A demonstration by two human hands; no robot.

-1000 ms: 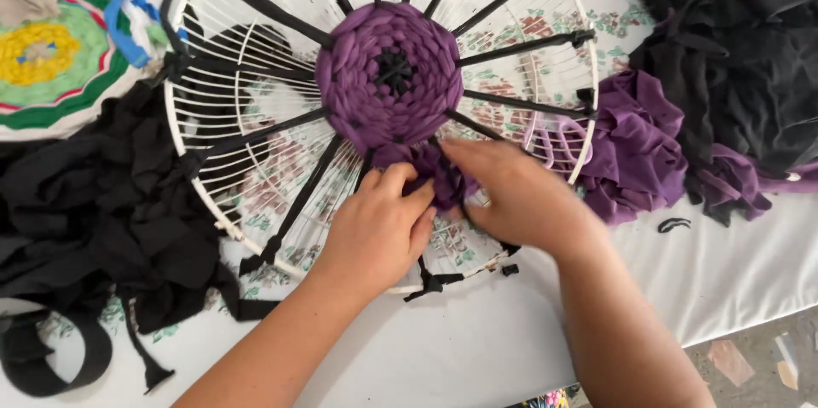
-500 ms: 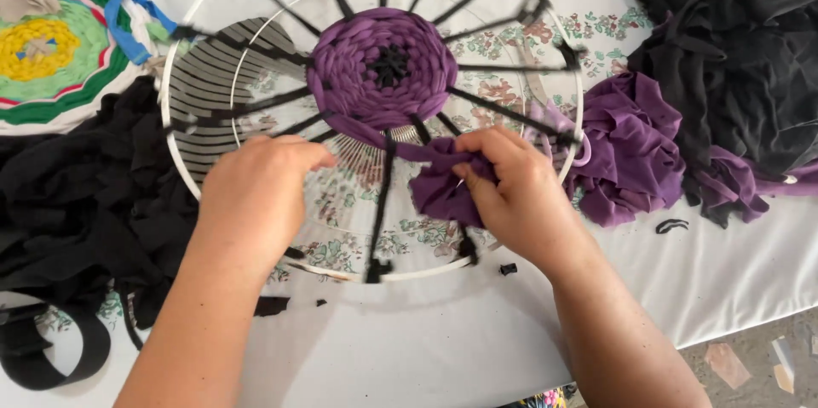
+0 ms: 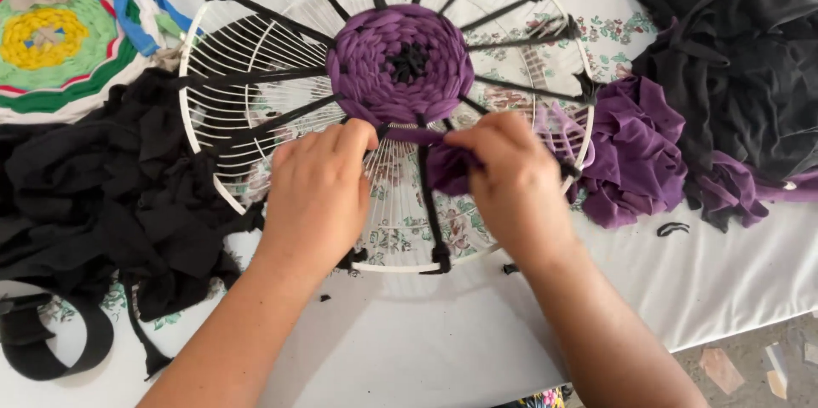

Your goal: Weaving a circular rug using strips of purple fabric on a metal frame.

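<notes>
Head view: both hands back together at the near edge of the purple disc (image 3: 400,63), where half a second ago were spread apart, left on the bare spokes, right alone with the strip. Left hand (image 3: 319,191) now closed, fingertips pinched on the taut purple strip (image 3: 422,137) just below the woven disc; right hand (image 3: 511,182) closed around the bunched end of the same strip. Strip now drawn tight across a black spoke (image 3: 429,204), so likely one more pass being packed against the weave. Long axis of the strip roughly left to right, parallel to the near desk edge, loose end toward the right. Frame (image 3: 200,131), a white round wire grille, flat on the desk (image 3: 409,331) mid-width, nearer the far edge. Black fabric (image 3: 102,186) at the left edge, purple pile (image 3: 635,161) to the right.
</notes>
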